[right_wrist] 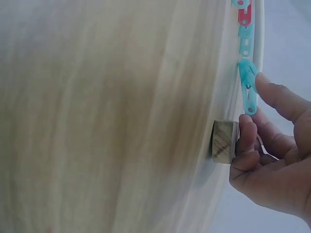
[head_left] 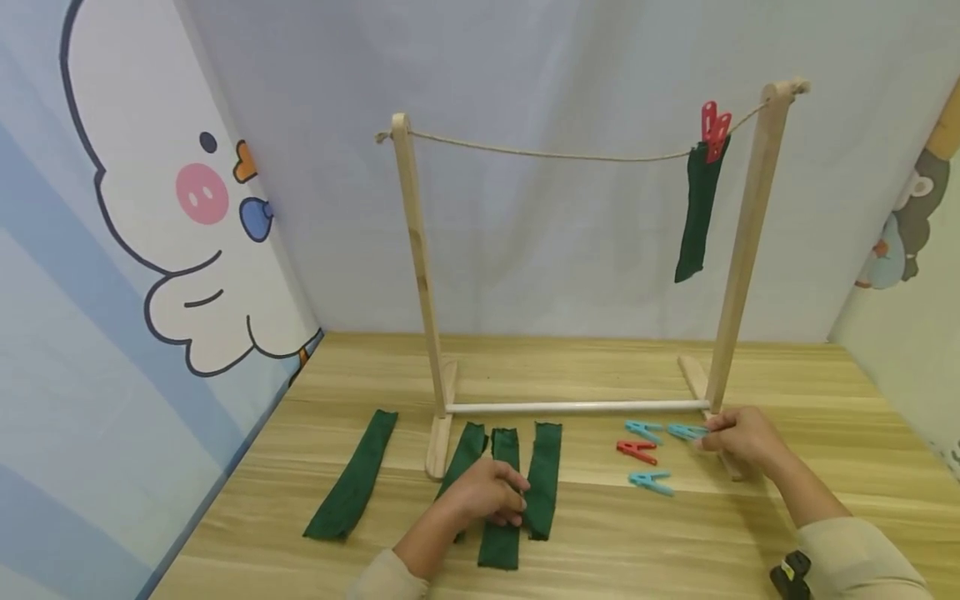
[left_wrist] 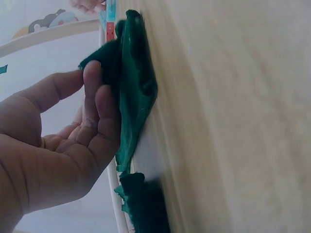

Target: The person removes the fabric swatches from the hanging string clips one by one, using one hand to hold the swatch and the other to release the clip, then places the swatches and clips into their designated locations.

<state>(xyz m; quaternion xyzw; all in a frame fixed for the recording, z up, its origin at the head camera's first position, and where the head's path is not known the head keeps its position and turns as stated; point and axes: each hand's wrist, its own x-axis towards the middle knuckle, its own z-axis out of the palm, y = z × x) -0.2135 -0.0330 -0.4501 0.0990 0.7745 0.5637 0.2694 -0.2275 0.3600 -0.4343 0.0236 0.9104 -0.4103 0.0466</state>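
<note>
My left hand (head_left: 491,490) is over the middle green cloth strip (head_left: 498,552). Its thumb and a finger pinch a raised edge of green cloth (left_wrist: 99,56), apparently from the right-hand strip (head_left: 545,475). Another strip (head_left: 463,454) lies partly hidden under this hand. Over on the right, my right hand (head_left: 746,437) pinches the handle end of a light-blue clothespin (head_left: 684,431), with the thumb against it in the right wrist view (right_wrist: 249,90). Beside it on the table lie a blue clothespin (head_left: 642,430), a red clothespin (head_left: 636,451) and a lower blue clothespin (head_left: 651,482).
A wooden stand has a left post (head_left: 420,258), a right post (head_left: 750,250), a white bottom bar (head_left: 577,407) and a rope (head_left: 547,153). Near the right post, a red clothespin (head_left: 716,137) holds a hanging green strip (head_left: 699,212). Another green strip (head_left: 352,479) lies at left.
</note>
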